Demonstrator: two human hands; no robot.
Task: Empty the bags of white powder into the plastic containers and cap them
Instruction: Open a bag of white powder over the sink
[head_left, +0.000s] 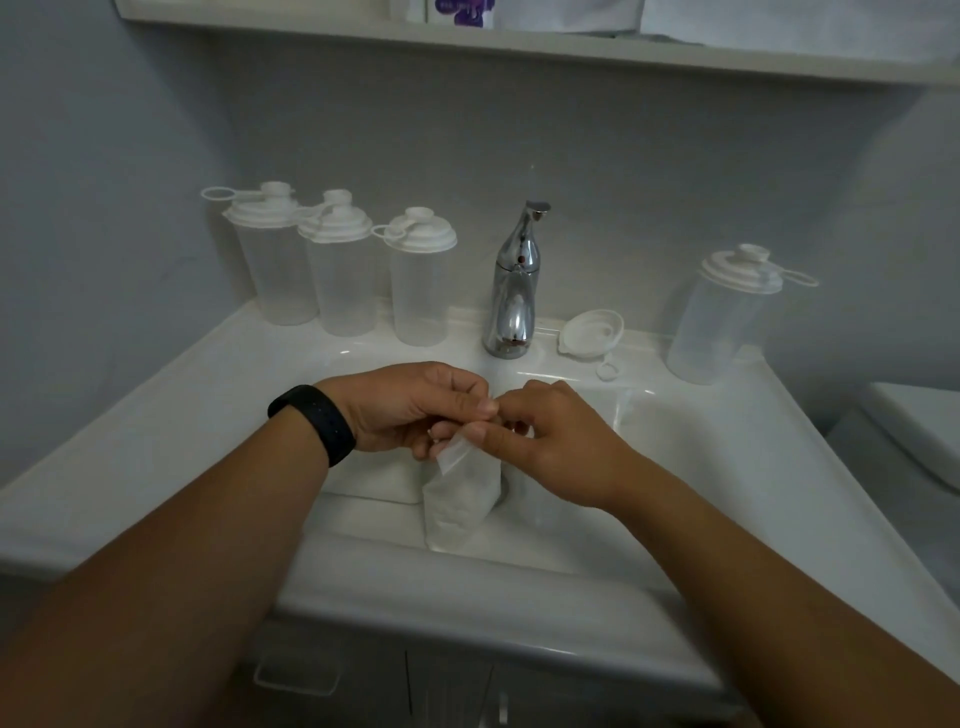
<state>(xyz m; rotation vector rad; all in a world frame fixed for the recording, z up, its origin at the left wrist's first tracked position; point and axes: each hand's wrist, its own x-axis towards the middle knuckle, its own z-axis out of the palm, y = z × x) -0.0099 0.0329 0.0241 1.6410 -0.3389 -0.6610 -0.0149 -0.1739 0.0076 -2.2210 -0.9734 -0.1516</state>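
Containers, left (332, 265): three capped, clear, upright in a row on the worktop (156, 415) behind the basin, left of the tap.
Left hand (410, 408): above the basin, black band on the wrist, thumb and fingertips pinching the top edge of the bag.
Bag of white powder (460, 496): hanging upright over the basin, held at its top strip between both hands.
Tap (514, 291): chrome, behind the hands.
Right hand (550, 436): fingers curled, pinching the same top edge, touching the left hand.
Loose cap (592, 333): lying on the worktop right of the tap.
Container, right (722, 317): capped, upright, far right of the worktop.
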